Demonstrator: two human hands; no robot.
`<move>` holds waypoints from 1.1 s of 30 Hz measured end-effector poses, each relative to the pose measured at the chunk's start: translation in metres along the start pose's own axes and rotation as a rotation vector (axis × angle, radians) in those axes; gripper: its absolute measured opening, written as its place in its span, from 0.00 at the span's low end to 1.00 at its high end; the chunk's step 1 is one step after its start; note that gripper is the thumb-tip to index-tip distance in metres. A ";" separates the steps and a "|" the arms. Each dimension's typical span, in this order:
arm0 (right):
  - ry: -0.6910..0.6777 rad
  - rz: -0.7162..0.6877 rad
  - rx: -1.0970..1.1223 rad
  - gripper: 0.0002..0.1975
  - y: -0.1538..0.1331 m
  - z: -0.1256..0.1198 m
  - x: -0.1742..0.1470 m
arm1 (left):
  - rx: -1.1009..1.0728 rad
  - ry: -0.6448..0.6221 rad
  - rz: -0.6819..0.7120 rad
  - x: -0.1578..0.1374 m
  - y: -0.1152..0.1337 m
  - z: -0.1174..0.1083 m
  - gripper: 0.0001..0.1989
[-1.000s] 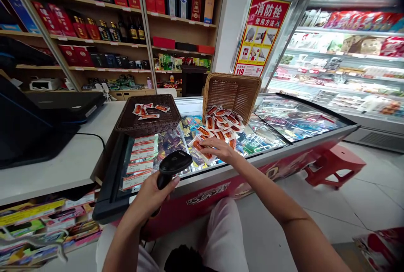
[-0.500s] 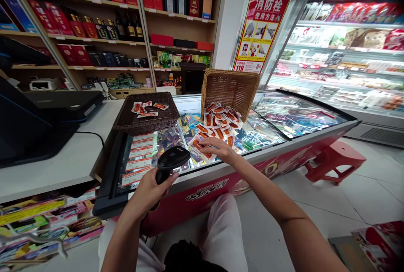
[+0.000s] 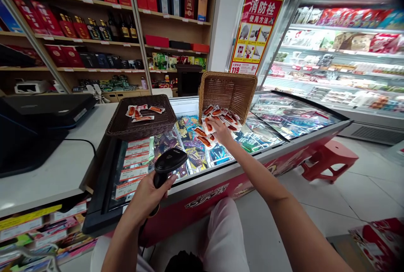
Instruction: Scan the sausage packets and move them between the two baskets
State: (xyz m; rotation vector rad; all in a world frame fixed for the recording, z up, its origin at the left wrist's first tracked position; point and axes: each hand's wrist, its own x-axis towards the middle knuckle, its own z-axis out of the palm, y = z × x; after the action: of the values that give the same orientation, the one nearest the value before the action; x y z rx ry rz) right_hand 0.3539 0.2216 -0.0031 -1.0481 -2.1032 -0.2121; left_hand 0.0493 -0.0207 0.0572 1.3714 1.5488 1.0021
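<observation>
My left hand [image 3: 150,196] is wrapped around the handle of a black barcode scanner [image 3: 170,160], its head pointing up and forward over the freezer's front edge. Over the pile of sausage packets [image 3: 232,121], my right hand [image 3: 222,132] has its fingers closed on a clear-wrapped sausage packet [image 3: 208,126]. The pile spills from a tan wicker basket [image 3: 229,91] tipped on its side, mouth toward me. A few loose packets [image 3: 203,138] lie on the glass just in front of it. Left of these, a dark brown wicker basket [image 3: 142,126] carries several more packets [image 3: 143,118] on top.
Both baskets rest on a glass-topped chest freezer [image 3: 202,181] with price labels [image 3: 134,166] at its left. A counter [image 3: 57,154] with a black machine stands left. A red stool [image 3: 331,160] is on the floor at right, a box [image 3: 375,242] nearer. Shelves and a lit refrigerated display line the back.
My right hand has moved up and forward from the front of the glass to the pile, with a packet in its fingers. My left hand keeps hold of the scanner; the view shifts slightly.
</observation>
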 end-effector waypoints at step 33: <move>-0.642 0.426 0.188 0.14 -0.176 0.218 0.266 | -0.272 0.391 0.035 0.133 0.004 -0.135 0.27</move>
State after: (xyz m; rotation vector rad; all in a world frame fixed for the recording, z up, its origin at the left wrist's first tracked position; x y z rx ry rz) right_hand 0.0026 0.3685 0.0611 -1.5549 -2.3041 0.5934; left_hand -0.0858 0.1059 0.0985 1.0574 1.5931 1.5109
